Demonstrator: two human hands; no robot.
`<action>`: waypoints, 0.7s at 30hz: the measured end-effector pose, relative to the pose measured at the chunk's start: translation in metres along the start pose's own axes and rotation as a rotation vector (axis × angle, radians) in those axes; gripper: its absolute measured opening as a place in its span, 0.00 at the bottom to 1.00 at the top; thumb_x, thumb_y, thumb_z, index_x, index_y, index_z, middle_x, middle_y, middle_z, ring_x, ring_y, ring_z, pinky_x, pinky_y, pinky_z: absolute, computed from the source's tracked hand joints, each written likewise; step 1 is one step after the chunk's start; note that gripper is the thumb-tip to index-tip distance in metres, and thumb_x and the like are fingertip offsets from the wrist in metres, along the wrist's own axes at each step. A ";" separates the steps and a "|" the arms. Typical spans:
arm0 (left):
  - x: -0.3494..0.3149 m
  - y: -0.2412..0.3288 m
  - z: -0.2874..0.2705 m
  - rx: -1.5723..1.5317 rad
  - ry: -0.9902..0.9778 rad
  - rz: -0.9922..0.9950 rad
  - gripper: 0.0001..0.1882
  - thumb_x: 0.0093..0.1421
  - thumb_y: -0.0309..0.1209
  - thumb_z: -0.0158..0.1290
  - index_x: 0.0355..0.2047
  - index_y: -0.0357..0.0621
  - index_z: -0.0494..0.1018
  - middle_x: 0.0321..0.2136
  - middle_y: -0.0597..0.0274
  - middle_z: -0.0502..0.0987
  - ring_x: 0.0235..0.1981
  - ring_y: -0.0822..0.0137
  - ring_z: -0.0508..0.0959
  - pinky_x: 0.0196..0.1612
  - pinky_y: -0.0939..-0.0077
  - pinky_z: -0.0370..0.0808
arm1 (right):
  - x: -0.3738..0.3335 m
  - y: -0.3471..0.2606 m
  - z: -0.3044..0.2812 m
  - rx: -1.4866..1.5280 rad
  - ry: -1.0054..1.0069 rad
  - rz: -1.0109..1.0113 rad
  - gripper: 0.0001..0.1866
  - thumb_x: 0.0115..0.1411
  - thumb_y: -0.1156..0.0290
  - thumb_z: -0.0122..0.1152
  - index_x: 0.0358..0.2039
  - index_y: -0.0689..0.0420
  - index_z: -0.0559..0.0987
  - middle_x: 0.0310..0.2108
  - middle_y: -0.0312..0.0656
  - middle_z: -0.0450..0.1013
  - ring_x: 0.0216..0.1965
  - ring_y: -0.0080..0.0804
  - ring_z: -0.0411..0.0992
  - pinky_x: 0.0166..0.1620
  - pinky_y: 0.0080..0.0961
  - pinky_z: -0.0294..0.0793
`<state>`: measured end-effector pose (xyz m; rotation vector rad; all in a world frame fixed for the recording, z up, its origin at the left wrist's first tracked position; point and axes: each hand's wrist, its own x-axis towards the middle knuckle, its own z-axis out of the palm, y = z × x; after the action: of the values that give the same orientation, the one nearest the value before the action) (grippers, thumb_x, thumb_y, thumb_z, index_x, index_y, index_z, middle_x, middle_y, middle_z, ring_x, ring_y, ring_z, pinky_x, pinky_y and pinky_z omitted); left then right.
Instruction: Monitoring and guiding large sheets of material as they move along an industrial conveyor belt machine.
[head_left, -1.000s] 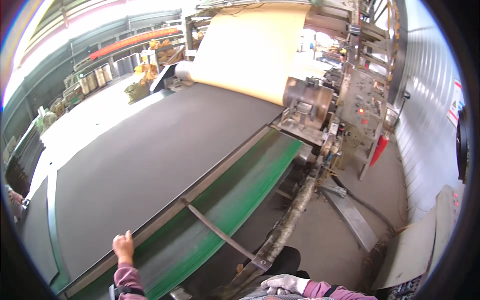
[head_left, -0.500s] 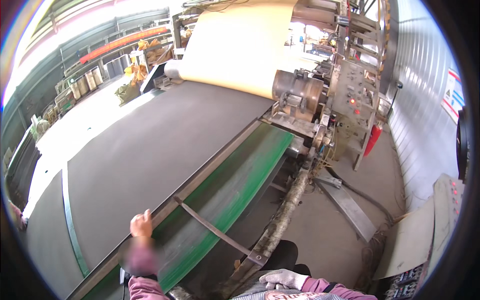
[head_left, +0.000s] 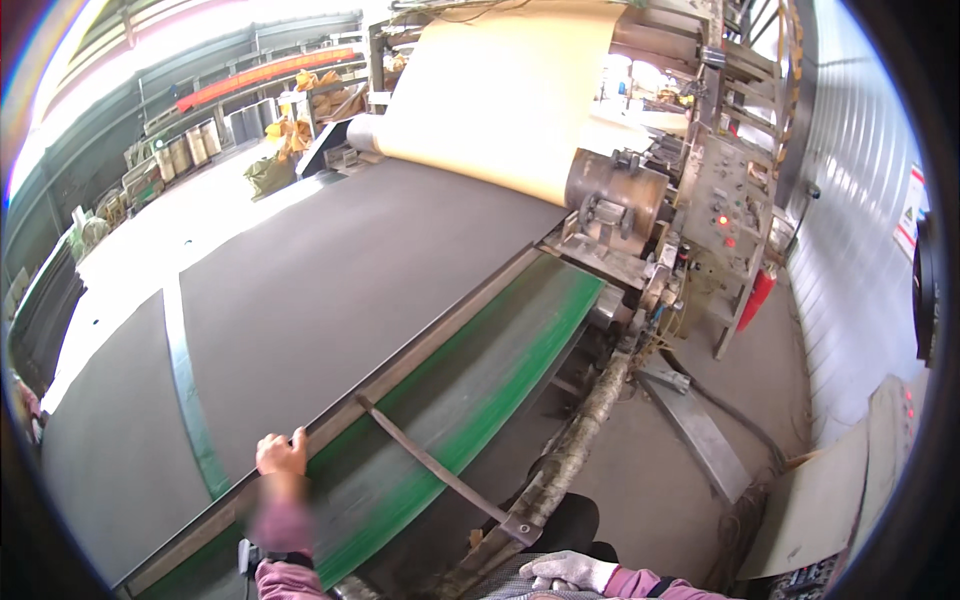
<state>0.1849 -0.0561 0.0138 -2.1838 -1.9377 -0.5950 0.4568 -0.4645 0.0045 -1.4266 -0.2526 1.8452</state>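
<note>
My bare left hand (head_left: pixel 282 453) rests at the near edge of a large dark grey sheet (head_left: pixel 350 260), over the metal side rail (head_left: pixel 400 370). Its thumb stands apart from the fingers, and nothing is seen held in it. Past the hand, a pale bluish-green strip (head_left: pixel 190 390) shows between this sheet and a second dark sheet (head_left: pixel 120 400) on the left. My right hand (head_left: pixel 568 572), in a whitish knit glove, lies on my lap with its fingers loosely extended. At the far end, the sheet meets a roller carrying a wide yellow-tan web (head_left: pixel 490 100).
A green belt (head_left: pixel 480 370) runs below the rail, crossed by a metal bar (head_left: pixel 440 465). A rusty pipe (head_left: pixel 580 420) lies along its right side. Farther right stand a control panel (head_left: pixel 728 200) with red lights and a metal plate (head_left: pixel 700 440). Another person's sleeve (head_left: pixel 27 405) shows far left.
The dark sheets and the strip between them have advanced toward the far roller. The view has shifted slightly. My left hand stays by the rail, its thumb now farther from the fingers.
</note>
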 end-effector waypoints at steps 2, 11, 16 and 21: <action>0.003 0.029 0.001 -0.018 0.003 0.047 0.28 0.52 0.54 0.46 0.21 0.39 0.77 0.25 0.54 0.75 0.34 0.55 0.74 0.39 0.64 0.70 | 0.002 0.001 0.004 -0.040 0.057 -0.043 0.13 0.58 0.67 0.51 0.39 0.60 0.75 0.22 0.34 0.73 0.15 0.14 0.64 0.17 0.11 0.62; 0.040 0.113 0.053 -0.459 -0.105 0.226 0.23 0.56 0.50 0.44 0.33 0.43 0.75 0.35 0.53 0.75 0.42 0.57 0.73 0.46 0.67 0.69 | 0.009 0.014 0.000 -0.011 0.084 -0.022 0.13 0.59 0.68 0.48 0.39 0.61 0.74 0.22 0.36 0.73 0.15 0.19 0.65 0.19 0.15 0.65; 0.051 -0.007 0.043 -0.099 0.335 0.435 0.07 0.56 0.30 0.45 0.30 0.48 0.74 0.26 0.60 0.76 0.31 0.59 0.76 0.34 0.64 0.73 | 0.013 0.001 0.001 -0.145 0.101 0.078 0.15 0.56 0.71 0.48 0.41 0.66 0.72 0.26 0.44 0.74 0.21 0.21 0.70 0.25 0.14 0.69; 0.008 -0.179 -0.030 0.417 -0.161 -0.302 0.21 0.61 0.46 0.36 0.30 0.47 0.75 0.27 0.54 0.77 0.34 0.56 0.77 0.37 0.59 0.73 | 0.008 -0.009 0.000 0.047 0.067 0.138 0.13 0.58 0.72 0.45 0.41 0.66 0.71 0.23 0.42 0.74 0.14 0.18 0.67 0.17 0.11 0.67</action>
<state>0.0048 -0.0336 0.0194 -1.7454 -2.2477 -0.0355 0.4600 -0.4531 0.0038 -1.5025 -0.0785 1.8970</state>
